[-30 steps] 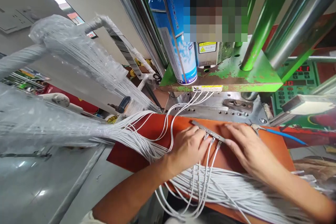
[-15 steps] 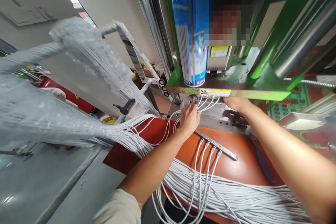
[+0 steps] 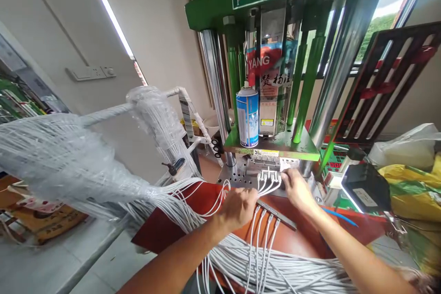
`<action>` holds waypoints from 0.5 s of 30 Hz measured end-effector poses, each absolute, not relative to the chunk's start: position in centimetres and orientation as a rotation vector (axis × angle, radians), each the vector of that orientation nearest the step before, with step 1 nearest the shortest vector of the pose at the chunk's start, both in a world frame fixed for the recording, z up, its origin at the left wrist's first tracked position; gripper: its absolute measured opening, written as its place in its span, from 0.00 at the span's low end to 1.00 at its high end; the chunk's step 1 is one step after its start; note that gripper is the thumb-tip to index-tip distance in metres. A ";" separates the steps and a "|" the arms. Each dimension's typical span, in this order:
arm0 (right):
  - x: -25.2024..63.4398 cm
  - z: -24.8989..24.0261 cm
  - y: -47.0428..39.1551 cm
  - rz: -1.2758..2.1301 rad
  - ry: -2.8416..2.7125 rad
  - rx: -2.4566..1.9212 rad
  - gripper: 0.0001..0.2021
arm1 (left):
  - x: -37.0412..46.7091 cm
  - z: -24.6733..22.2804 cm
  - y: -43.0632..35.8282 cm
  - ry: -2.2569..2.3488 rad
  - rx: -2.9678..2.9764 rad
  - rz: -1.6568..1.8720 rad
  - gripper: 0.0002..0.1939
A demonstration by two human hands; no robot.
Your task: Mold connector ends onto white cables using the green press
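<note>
Several white cables (image 3: 270, 189) run from my left hand (image 3: 240, 206) to white connectors joined by a white moulded strip (image 3: 269, 175). My left hand is closed around these cables, just in front of the machine's metal mould bed (image 3: 241, 172). At the right end of the strip, the fingertips of my right hand (image 3: 295, 187) pinch its edge. A metal bar (image 3: 279, 216) lies on the red-brown board (image 3: 303, 234) below my hands, with several white cable ends attached along it.
A green press (image 3: 213, 9) stands ahead, a blue spray can (image 3: 247, 117) on its plate. Bundled white cables (image 3: 310, 268) cross the near board; plastic-wrapped bundles (image 3: 69, 156) hang at left. A black lamp-like box (image 3: 367, 188) and yellow bag (image 3: 406, 188) are at right.
The view has tilted up, showing more of the press. My hands have drawn back from under the press plate, and the connectors with their white strip are now out in front of the mould.
</note>
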State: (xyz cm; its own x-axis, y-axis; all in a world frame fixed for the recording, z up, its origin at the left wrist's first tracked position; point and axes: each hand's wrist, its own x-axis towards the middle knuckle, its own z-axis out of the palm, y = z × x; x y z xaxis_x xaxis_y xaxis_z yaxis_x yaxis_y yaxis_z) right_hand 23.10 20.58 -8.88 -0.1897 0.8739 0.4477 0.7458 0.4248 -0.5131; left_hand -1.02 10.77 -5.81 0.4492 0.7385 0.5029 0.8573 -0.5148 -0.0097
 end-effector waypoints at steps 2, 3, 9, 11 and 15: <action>23.1 -10.1 17.8 0.251 -1.989 -1.410 0.13 | -0.7 -5.7 7.6 -1.363 -2.418 -0.580 0.09; 23.0 -10.5 16.9 0.253 -1.982 -1.444 0.13 | -0.5 -5.5 6.2 -1.364 -2.407 -0.558 0.09; 24.1 -10.7 15.9 0.342 -1.936 -1.556 0.13 | -0.4 -2.3 1.7 -1.218 -2.423 -0.603 0.10; 24.7 -10.0 15.6 0.427 -1.961 -1.500 0.15 | -0.9 -1.1 1.4 -1.099 -2.407 -0.674 0.09; 24.6 -8.2 12.1 0.763 -1.952 -1.326 0.26 | -1.6 -0.1 1.5 -0.931 -2.392 -0.768 0.07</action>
State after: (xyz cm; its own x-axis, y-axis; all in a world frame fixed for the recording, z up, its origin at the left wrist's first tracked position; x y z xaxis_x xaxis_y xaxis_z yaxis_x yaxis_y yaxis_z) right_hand 24.57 12.05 -8.21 -0.2779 0.9418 0.1893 0.5639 0.3195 -0.7615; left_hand -1.56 1.51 -0.06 0.6153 0.4600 0.6401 0.7157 -0.6663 -0.2092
